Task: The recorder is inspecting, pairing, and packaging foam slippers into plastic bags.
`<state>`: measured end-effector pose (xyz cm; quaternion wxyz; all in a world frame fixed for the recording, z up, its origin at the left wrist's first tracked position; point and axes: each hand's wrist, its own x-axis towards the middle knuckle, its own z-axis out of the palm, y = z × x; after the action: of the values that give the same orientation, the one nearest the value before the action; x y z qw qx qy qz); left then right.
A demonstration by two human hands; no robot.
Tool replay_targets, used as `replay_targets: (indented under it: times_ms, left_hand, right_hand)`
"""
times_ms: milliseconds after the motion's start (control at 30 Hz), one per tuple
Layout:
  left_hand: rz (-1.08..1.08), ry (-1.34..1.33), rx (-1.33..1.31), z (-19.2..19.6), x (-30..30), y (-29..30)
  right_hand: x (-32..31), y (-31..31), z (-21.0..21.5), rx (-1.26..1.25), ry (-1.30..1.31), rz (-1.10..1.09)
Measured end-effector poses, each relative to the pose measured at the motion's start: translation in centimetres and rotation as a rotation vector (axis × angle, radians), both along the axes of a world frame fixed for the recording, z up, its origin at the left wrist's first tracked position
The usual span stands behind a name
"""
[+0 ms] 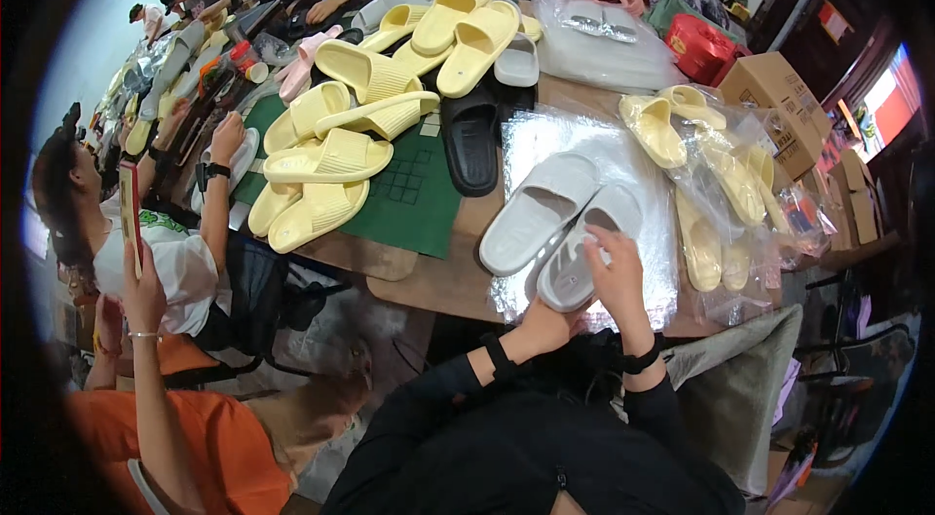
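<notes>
We are seeing bare table (429, 281) lying open just left of the two grey slippers (555, 223). Bagged yellow slippers (721, 193) are crowding the right side, touching the silver sheet (575, 140). A black slipper (471, 140) and the yellow pile (370, 115) on the green mat (409, 203) are blocking the way ahead-left. Cardboard boxes (779, 106) are walling the far right.
</notes>
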<state>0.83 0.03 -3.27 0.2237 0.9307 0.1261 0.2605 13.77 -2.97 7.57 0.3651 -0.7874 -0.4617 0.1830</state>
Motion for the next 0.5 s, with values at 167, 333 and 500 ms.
replay_targets:
  times_ms: [167,333,500]
  left_hand:
    - [-0.047,0.047,-0.412,-1.2,0.4,-0.3]
    - [-0.034,0.259,-0.089,-0.8,0.6,0.2]
    - [-0.034,0.190,0.047,-0.7,0.3,-0.1]
  right_hand:
    - [-0.2,3.5,-3.2,-0.238,-0.300,0.126]
    - [0.4,7.1,-3.1,-0.355,-0.325,0.056]
    - [2.8,4.9,-3.6,-0.101,-0.108,0.071]
